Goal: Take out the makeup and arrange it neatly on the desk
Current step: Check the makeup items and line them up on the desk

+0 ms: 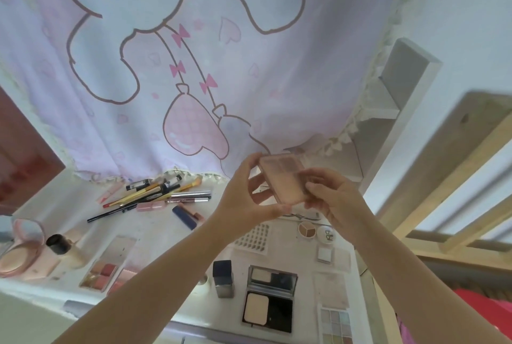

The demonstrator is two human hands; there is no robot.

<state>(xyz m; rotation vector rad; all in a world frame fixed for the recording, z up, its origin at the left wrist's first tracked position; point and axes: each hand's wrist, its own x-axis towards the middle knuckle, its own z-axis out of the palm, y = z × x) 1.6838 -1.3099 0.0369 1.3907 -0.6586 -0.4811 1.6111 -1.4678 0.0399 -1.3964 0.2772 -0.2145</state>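
Both hands hold a flat pink translucent palette case (282, 177) up above the white desk (155, 233). My left hand (246, 194) grips its left side and lower corner. My right hand (329, 196) pinches its right edge. Makeup lies on the desk below: a pile of pencils and brushes (158, 191), a navy lipstick (185, 216), an open black powder compact (270, 296), a dark square bottle (223, 277), an open eyeshadow palette (104, 271), a pink round compact (19, 255), and a black-capped foundation bottle (65, 251).
A pink cartoon curtain (180, 66) hangs behind the desk. At the right lie a sheet of small stickers (253, 237), two small round pots (315, 230), a white square case (325, 254) and a pastel palette (335, 324). A wooden frame (457, 166) stands at the right.
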